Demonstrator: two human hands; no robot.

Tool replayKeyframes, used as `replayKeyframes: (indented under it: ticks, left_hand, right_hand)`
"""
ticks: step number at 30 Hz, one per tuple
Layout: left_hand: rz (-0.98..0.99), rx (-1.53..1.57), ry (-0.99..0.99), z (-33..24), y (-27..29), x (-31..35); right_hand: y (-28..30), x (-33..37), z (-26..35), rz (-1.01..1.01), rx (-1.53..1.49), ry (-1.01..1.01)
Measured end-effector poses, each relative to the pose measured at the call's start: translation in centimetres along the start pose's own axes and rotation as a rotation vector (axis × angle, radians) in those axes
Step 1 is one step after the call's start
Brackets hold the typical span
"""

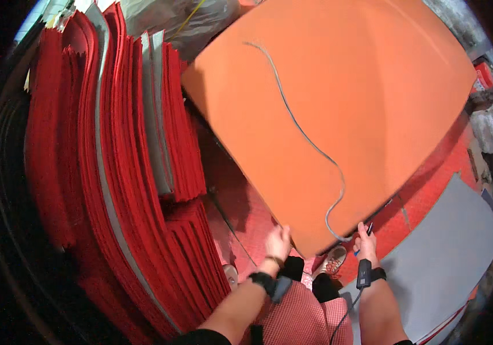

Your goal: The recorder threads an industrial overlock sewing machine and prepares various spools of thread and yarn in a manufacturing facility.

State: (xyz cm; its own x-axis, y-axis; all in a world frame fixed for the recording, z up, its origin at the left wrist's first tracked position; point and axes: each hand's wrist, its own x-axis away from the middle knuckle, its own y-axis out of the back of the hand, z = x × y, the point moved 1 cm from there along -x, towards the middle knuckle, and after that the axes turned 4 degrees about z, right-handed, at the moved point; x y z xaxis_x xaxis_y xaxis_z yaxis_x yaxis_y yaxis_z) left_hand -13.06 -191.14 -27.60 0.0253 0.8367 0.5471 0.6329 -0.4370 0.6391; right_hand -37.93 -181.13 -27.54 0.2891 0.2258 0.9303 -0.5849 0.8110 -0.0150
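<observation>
A large orange sheet [338, 115] lies in front of me, one corner pointing toward my body. Across it winds a thin grey strip or cord [299, 127], its near end by my right hand. My left hand [278, 242] is closed, fingers curled beside the sheet's left edge near that corner; what they pinch, if anything, is hidden. My right hand [366, 240], at the right edge, is closed around a slim black-and-blue tool [370, 229], pen-like in shape; its exact kind does not show.
Tall stacks of red sheets [125, 132] with grey layers stand at left. A grey sheet [436, 253] lies at right on red flooring [430, 178]. Clear plastic wrapping [169, 23] is at the back. My shoe [332, 261] is just below the orange corner. A small roll [231, 275] sits by the stacks.
</observation>
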Motion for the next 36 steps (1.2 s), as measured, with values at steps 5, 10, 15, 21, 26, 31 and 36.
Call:
replayKeyframes:
  ticks: [5, 10, 15, 21, 26, 31, 36]
  left_hand:
    - [-0.100, 0.245, 0.146, 5.6, 1.5, -6.2]
    - [0.252, 1.205, 0.384, -0.5, 5.1, -15.0]
    - [0.455, 1.165, 0.354, 0.7, 3.7, -14.4]
    - [0.273, 1.186, 0.396, 1.6, 1.3, -7.9]
    - [0.257, 1.409, 0.601, 3.4, -1.9, -4.8]
    - [0.231, 1.332, 0.665, -0.3, -0.1, -4.8]
    - [-0.101, 0.279, 0.643, 1.9, 7.5, -4.9]
  right_hand:
    - [-0.3, -1.2, -1.0, 0.148, -0.048, 0.016]
    - [-1.1, -3.9, -3.1, 0.232, -0.158, 0.054]
    - [-0.7, -1.8, -1.9, 0.235, -0.112, -0.014]
    - [3.2, -0.3, -2.5, 0.210, -0.191, -0.053]
    - [6.7, -0.3, -2.2, 0.108, -0.152, -0.064]
    - [8.8, -0.7, -4.2, -0.002, -0.116, -0.044]
    - [9.1, 5.8, 1.4, -0.161, 0.395, -0.008]
